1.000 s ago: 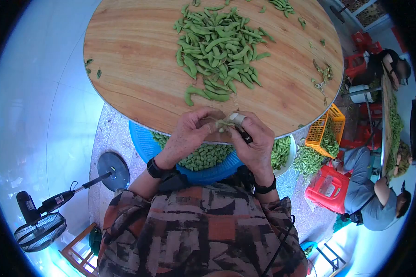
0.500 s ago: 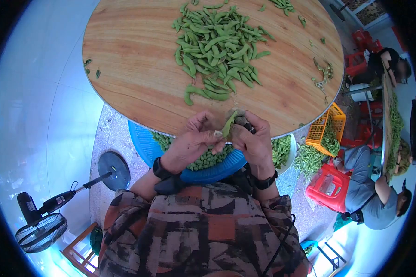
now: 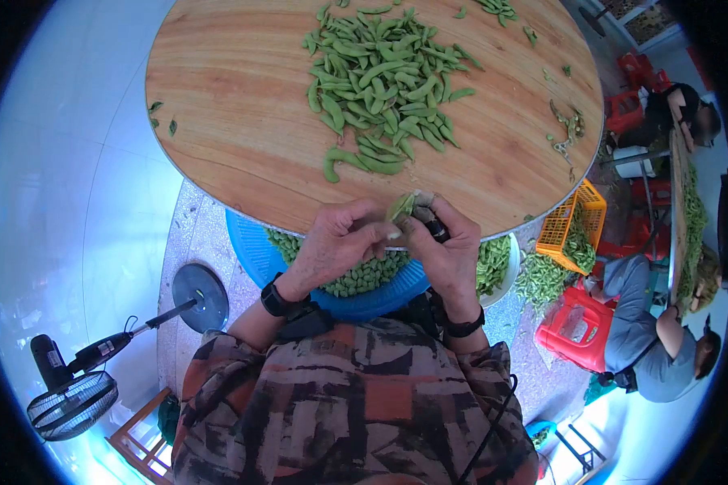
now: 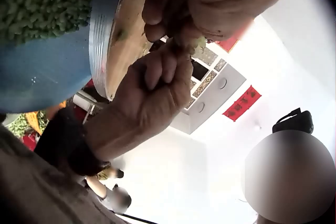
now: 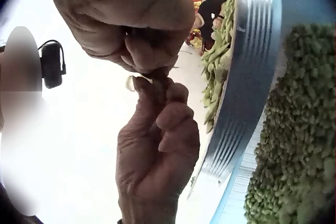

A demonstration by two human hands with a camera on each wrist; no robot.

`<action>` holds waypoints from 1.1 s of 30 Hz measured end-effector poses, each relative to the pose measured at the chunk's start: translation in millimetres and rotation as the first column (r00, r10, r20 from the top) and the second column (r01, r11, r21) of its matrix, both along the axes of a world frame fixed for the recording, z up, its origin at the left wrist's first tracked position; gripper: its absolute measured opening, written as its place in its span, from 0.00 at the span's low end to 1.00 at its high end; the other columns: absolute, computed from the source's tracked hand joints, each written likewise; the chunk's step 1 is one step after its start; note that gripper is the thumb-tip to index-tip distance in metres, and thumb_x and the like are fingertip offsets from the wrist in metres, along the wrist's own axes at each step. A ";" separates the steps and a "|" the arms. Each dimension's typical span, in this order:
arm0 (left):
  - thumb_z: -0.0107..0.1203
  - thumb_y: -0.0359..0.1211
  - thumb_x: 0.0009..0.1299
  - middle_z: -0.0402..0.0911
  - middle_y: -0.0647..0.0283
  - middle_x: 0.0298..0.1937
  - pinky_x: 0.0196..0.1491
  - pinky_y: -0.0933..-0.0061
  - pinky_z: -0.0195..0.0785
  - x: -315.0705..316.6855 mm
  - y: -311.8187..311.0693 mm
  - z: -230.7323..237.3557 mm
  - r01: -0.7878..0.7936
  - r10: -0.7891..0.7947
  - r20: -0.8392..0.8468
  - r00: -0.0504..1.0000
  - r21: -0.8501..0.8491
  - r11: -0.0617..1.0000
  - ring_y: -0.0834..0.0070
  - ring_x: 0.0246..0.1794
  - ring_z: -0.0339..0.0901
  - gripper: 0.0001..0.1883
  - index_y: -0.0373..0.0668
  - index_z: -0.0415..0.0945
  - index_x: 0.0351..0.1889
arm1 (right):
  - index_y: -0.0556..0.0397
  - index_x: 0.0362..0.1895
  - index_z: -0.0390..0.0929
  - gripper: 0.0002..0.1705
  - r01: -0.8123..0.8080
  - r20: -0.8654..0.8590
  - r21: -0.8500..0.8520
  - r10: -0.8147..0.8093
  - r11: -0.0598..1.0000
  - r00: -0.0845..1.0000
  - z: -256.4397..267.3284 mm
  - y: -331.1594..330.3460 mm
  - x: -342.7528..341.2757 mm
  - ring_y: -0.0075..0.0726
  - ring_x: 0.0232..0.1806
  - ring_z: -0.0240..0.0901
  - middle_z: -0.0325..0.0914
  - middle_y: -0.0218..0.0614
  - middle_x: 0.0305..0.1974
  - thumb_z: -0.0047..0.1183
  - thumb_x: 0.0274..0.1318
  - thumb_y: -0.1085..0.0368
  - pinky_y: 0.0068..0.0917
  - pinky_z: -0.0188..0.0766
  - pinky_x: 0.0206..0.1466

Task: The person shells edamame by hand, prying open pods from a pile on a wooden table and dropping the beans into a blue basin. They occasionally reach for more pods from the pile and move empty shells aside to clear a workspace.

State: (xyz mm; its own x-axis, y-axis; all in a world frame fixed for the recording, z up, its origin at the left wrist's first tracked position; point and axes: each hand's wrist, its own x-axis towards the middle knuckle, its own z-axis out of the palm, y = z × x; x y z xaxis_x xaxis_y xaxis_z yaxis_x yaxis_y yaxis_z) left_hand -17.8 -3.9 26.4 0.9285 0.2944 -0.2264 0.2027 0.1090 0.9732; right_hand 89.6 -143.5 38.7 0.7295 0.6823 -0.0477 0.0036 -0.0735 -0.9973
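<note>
Over the near edge of the round table (image 3: 243, 153), both hands meet at one green pod (image 3: 400, 208). The left hand (image 3: 337, 242) pinches the pod's lower end between thumb and fingers. On its other side the right hand (image 3: 447, 250) grips the pod; a dark object (image 3: 437, 229) sits at its fingers. Below the hands, a blue basin (image 3: 380, 305) holds shelled green beans (image 3: 356, 279). A heap of whole pods (image 3: 380, 81) lies on the table beyond. In the right wrist view the fingertips of both hands nearly touch, and the pod is mostly hidden.
A white bowl of pods (image 3: 510, 271) and a yellow crate (image 3: 586, 214) stand to the right, near a red stool (image 3: 576, 327). Two people sit by another table (image 3: 678, 210). A standing fan (image 3: 71, 404) is at the left. Pod scraps (image 3: 570, 129) lie on the table's right side.
Since the earliest frame, the pod between the hands has changed from a pale, opened-looking one to a greener one. In the last half second the left hand has moved slightly up and its fingers have shifted.
</note>
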 end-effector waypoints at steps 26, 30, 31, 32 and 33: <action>0.58 0.28 0.63 0.76 0.55 0.41 0.44 0.63 0.71 9.6 -8.6 6.4 0.039 -0.223 0.161 0.961 0.723 0.690 0.55 0.41 0.75 0.14 0.37 0.76 0.47 | 0.62 0.40 0.81 0.11 -0.063 0.297 -0.440 0.211 0.896 0.931 24.0 -120.0 75.6 0.23 0.26 0.73 0.79 0.40 0.25 0.56 0.50 0.75 0.22 0.68 0.31; 0.58 0.28 0.61 0.75 0.54 0.41 0.44 0.62 0.71 20.7 -16.2 -8.3 0.015 -0.291 0.146 0.946 0.873 0.487 0.55 0.43 0.75 0.13 0.37 0.76 0.43 | 0.63 0.41 0.81 0.11 -0.029 0.306 -0.372 0.153 0.928 0.940 17.7 -106.3 74.5 0.24 0.28 0.76 0.81 0.38 0.26 0.56 0.51 0.75 0.22 0.71 0.34; 0.58 0.29 0.61 0.75 0.54 0.41 0.44 0.62 0.71 15.8 -14.9 -5.3 0.086 -0.313 0.074 0.947 0.880 0.467 0.55 0.43 0.75 0.12 0.38 0.76 0.42 | 0.63 0.42 0.80 0.11 -0.003 0.291 -0.309 0.098 0.951 0.952 17.0 -100.9 72.8 0.24 0.29 0.77 0.81 0.38 0.26 0.56 0.52 0.76 0.22 0.72 0.35; 0.58 0.29 0.60 0.75 0.54 0.41 0.44 0.62 0.71 11.0 -11.4 -1.6 0.157 -0.333 0.000 0.943 0.882 0.444 0.55 0.43 0.75 0.11 0.38 0.76 0.40 | 0.63 0.42 0.80 0.11 -0.009 0.289 -0.303 0.101 0.953 0.952 13.6 -99.1 73.2 0.24 0.29 0.77 0.81 0.38 0.26 0.56 0.52 0.76 0.22 0.72 0.35; 0.58 0.29 0.60 0.75 0.54 0.41 0.44 0.62 0.71 5.1 -4.4 3.5 0.158 -0.329 -0.005 0.944 0.884 0.439 0.55 0.43 0.75 0.11 0.38 0.76 0.40 | 0.64 0.42 0.80 0.11 0.002 0.287 -0.253 0.073 0.967 0.955 8.3 -97.5 73.3 0.25 0.30 0.78 0.82 0.38 0.27 0.56 0.52 0.76 0.22 0.73 0.36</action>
State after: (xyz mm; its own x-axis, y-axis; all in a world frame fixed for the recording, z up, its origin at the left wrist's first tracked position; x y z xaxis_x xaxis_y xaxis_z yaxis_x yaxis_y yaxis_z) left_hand -12.7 -8.3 29.8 0.9886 0.0127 0.1501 -0.0727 -0.8323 0.5495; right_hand 162.9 -241.1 47.0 0.7125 0.7017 -0.0072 0.2990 -0.3129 -0.9015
